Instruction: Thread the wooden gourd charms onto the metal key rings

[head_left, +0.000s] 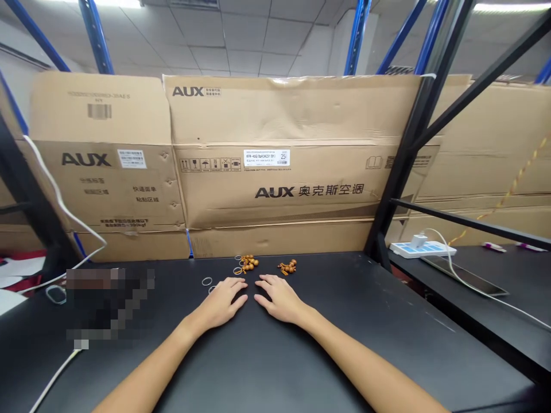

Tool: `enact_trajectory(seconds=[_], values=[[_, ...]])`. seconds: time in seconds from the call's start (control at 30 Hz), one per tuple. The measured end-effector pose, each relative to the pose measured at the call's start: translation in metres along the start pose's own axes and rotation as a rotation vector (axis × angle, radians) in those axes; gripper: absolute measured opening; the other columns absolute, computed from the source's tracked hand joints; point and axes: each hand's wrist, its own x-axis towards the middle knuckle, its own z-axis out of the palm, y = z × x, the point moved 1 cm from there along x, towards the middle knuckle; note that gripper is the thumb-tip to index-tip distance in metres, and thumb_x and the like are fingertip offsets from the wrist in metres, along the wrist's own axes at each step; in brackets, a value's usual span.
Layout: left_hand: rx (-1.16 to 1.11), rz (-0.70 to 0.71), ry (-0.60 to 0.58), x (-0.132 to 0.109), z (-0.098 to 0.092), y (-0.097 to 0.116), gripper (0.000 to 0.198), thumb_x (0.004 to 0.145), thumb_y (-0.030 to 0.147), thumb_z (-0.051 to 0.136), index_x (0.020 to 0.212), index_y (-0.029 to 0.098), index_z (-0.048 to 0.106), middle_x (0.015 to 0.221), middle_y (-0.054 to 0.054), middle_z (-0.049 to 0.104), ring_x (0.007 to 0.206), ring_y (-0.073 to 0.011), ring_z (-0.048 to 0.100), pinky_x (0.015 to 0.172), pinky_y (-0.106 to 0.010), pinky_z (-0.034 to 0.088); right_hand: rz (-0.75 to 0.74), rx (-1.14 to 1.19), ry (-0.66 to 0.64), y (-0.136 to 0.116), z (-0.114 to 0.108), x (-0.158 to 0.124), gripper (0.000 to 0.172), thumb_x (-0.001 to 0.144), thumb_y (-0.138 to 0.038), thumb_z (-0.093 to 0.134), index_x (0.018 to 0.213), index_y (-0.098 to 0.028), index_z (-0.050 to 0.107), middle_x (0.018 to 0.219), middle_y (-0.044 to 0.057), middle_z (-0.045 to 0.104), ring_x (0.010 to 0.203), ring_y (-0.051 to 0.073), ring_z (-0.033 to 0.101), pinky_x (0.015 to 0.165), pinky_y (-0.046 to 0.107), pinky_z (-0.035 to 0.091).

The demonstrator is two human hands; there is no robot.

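My left hand [224,302] rests palm down on the black tabletop [267,367], fingers spread and holding nothing. Opposite it lies my right hand [278,299], also flat with fingers apart and free of any object. Just beyond my left fingertips is a small cluster of brown wooden gourd pendants [250,264] with orange cords and metal rings. A second bunch of gourd pendants [287,267] sits past my right fingertips, not touched. One loose metal ring [207,281] lies left of my left hand; another ring [212,289] is partly hidden by that hand.
Large cardboard boxes [275,126] stand upright along the back edge. A black metal frame post [400,137] rises at the right. Beyond it are a white power strip [424,248], a dark flat device [465,275] and a cable. A blurred-out area [107,304] covers the left side.
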Motion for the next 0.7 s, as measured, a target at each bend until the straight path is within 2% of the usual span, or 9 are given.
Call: enact_trajectory(seconds=[0.17, 0.37, 0.57, 0.7], values=[[0.016, 0.006, 0.022, 0.0, -0.003, 0.0, 0.032, 0.093, 0.035, 0.044, 0.118, 0.021, 0.06, 0.125, -0.008, 0.059, 0.114, -0.0223, 0.055, 0.101, -0.039, 0.042, 0.0, 0.003, -0.002, -0.001, -0.002, 0.001, 0.043, 0.092, -0.041, 0.046, 0.127, -0.017, 0.056, 0.135, 0.013, 0.05, 0.126, 0.025, 0.044, 0.105, 0.04, 0.034], [0.201, -0.018, 0.038, 0.001, -0.001, 0.006, 0.032, 0.094, 0.033, 0.044, 0.116, 0.017, 0.061, 0.121, -0.011, 0.061, 0.113, -0.0266, 0.055, 0.097, -0.044, 0.043, 0.001, 0.001, -0.001, -0.002, -0.002, 0.002, 0.043, 0.092, -0.041, 0.046, 0.126, -0.016, 0.056, 0.135, 0.013, 0.051, 0.125, 0.025, 0.044, 0.104, 0.039, 0.034], [0.321, -0.052, -0.007, 0.0, 0.003, 0.007, 0.035, 0.094, 0.033, 0.043, 0.119, 0.014, 0.06, 0.123, -0.013, 0.06, 0.113, -0.0286, 0.054, 0.094, -0.044, 0.045, -0.008, -0.005, -0.003, -0.003, -0.002, 0.0, 0.043, 0.092, -0.042, 0.045, 0.126, -0.016, 0.056, 0.135, 0.013, 0.051, 0.125, 0.025, 0.043, 0.104, 0.038, 0.034], [0.368, -0.066, -0.034, 0.0, 0.0, 0.013, 0.035, 0.095, 0.031, 0.043, 0.12, 0.015, 0.06, 0.125, -0.014, 0.059, 0.114, -0.0291, 0.054, 0.096, -0.045, 0.042, 0.011, -0.039, 0.049, -0.002, -0.001, 0.002, 0.039, 0.092, -0.039, 0.046, 0.123, -0.017, 0.058, 0.131, 0.012, 0.054, 0.122, 0.024, 0.045, 0.102, 0.038, 0.036]])
